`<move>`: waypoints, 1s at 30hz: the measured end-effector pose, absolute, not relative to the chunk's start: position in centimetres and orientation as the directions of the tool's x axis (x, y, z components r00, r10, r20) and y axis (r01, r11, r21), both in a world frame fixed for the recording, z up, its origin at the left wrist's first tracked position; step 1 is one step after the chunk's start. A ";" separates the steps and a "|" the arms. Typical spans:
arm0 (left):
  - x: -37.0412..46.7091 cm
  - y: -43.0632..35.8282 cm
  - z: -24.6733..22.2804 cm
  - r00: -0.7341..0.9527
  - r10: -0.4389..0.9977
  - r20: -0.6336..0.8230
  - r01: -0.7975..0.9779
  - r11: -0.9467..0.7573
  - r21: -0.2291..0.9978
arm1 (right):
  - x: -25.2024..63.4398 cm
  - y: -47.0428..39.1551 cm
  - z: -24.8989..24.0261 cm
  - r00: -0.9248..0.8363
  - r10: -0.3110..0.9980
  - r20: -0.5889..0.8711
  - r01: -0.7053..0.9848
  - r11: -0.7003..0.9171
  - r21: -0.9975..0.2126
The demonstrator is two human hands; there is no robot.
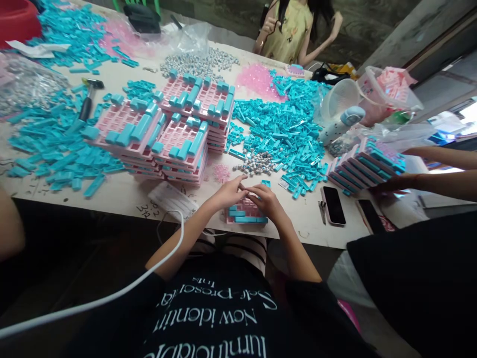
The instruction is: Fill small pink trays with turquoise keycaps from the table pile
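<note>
The person's left hand (226, 193) and right hand (267, 200) meet over a small pink frame (248, 205), which lies on the bench (305, 216) at the near edge, straight in front of the body. The fingers of both hands are bent inward and their tips come close together above the far part of the frame; the hands cover that part, so I cannot tell whether they pinch a small piece or only touch. Blue pieces (250, 219) sit along the near side of the frame.

Just beyond the hands lies a small grey heap (259, 163), with a spread of loose blue parts (283, 127) behind it. To the left stand stacked pink frames (179, 136), near a white flat object (172, 199). To the right lies a phone (333, 205), and past it a co-worker's hand (393, 184) is at a row of blue-and-pink frames (367, 166).
</note>
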State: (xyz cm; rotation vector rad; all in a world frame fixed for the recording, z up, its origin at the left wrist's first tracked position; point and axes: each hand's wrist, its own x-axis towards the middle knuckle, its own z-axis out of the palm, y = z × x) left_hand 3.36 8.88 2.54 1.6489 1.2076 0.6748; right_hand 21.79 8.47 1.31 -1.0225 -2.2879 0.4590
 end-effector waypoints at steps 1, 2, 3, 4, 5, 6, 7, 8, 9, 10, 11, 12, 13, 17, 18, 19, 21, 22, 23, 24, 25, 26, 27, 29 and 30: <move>3.4 8.9 2.5 0.352 0.932 -0.089 0.430 -0.077 0.899 | 21.9 8.6 1.1 -0.534 0.762 0.368 0.560 0.644 -0.521; 3.4 9.0 2.5 0.347 0.935 -0.077 0.463 -0.099 0.881 | 22.0 8.8 0.9 -0.531 0.765 0.364 0.569 0.641 -0.516; 3.4 9.1 2.5 0.350 0.934 -0.068 0.500 -0.125 0.857 | 22.1 8.9 0.6 -0.527 0.769 0.362 0.579 0.637 -0.509; 3.3 9.2 2.5 0.358 0.931 -0.062 0.537 -0.151 0.830 | 22.2 9.0 0.4 -0.523 0.772 0.360 0.589 0.633 -0.502; 3.2 9.3 2.5 0.372 0.926 -0.065 0.570 -0.172 0.803 | 22.2 9.1 0.1 -0.521 0.774 0.359 0.595 0.631 -0.498; 3.1 9.4 2.4 0.386 0.919 -0.079 0.597 -0.184 0.781 | 22.2 9.1 -0.1 -0.520 0.777 0.356 0.598 0.628 -0.498; 3.0 9.5 2.4 0.395 0.913 -0.101 0.618 -0.183 0.765 | 22.2 9.1 -0.3 -0.517 0.781 0.349 0.601 0.622 -0.502; 2.9 9.6 2.3 0.400 0.908 -0.126 0.632 -0.173 0.755 | 22.2 9.1 -0.4 -0.514 0.788 0.338 0.605 0.613 -0.509; 2.9 9.7 2.2 0.402 0.903 -0.149 0.642 -0.162 0.750 | 22.2 9.1 -0.5 -0.513 0.795 0.323 0.609 0.603 -0.515; 2.8 9.7 2.2 0.406 0.897 -0.173 0.651 -0.151 0.744 | 22.2 9.2 -0.6 -0.516 0.800 0.308 0.613 0.595 -0.520; 2.8 9.8 2.2 0.412 0.890 -0.197 0.661 -0.143 0.736 | 22.2 9.2 -0.6 -0.521 0.802 0.293 0.614 0.590 -0.524; 2.8 9.9 2.2 0.416 0.882 -0.222 0.674 -0.135 0.726 | 22.2 9.3 -0.6 -0.530 0.801 0.279 0.614 0.589 -0.526; 2.8 9.9 2.3 0.415 0.875 -0.248 0.690 -0.126 0.713 | 22.1 9.4 -0.6 -0.541 0.798 0.267 0.613 0.591 -0.525; 2.8 10.4 2.5 0.404 0.837 -0.369 0.738 -0.060 0.672 | 22.0 9.7 -0.5 -0.566 0.789 0.237 0.614 0.596 -0.518; 2.8 10.6 2.5 0.405 0.824 -0.397 0.742 -0.043 0.669 | 21.9 9.7 -0.5 -0.570 0.789 0.232 0.616 0.596 -0.514; 2.8 10.8 2.4 0.411 0.809 -0.420 0.742 -0.028 0.670 | 21.8 9.7 -0.4 -0.574 0.787 0.226 0.620 0.598 -0.508; 2.8 11.2 1.9 0.406 0.804 -0.435 0.729 0.002 0.684 | 21.5 9.8 -0.3 -0.593 0.778 0.205 0.629 0.607 -0.485; 2.9 11.3 1.7 0.407 0.800 -0.442 0.725 0.011 0.688 | 21.5 9.9 -0.2 -0.608 0.771 0.190 0.631 0.614 -0.474; 2.9 11.5 1.4 0.407 0.798 -0.445 0.721 0.019 0.693 | 21.4 10.0 -0.2 -0.619 0.766 0.176 0.633 0.618 -0.466; 2.9 11.6 1.2 0.404 0.798 -0.448 0.719 0.025 0.695 | 21.3 10.1 -0.1 -0.627 0.762 0.162 0.635 0.620 -0.461; 3.0 11.7 1.0 0.401 0.799 -0.448 0.719 0.028 0.694 | 21.3 10.1 0.0 -0.631 0.761 0.149 0.638 0.619 -0.459; 3.0 11.7 0.9 0.395 0.803 -0.447 0.723 0.029 0.691 | 21.2 10.2 0.1 -0.633 0.762 0.138 0.640 0.616 -0.459; 3.0 11.6 0.8 0.387 0.807 -0.445 0.728 0.029 0.685 | 21.2 10.3 0.2 -0.636 0.761 0.127 0.641 0.613 -0.461; 3.1 11.4 0.8 0.372 0.816 -0.442 0.739 0.028 0.673 | 21.1 10.4 0.3 -0.644 0.758 0.103 0.642 0.608 -0.467; 3.1 11.4 0.9 0.363 0.820 -0.442 0.744 0.031 0.668 | 21.1 10.4 0.4 -0.648 0.757 0.090 0.644 0.606 -0.467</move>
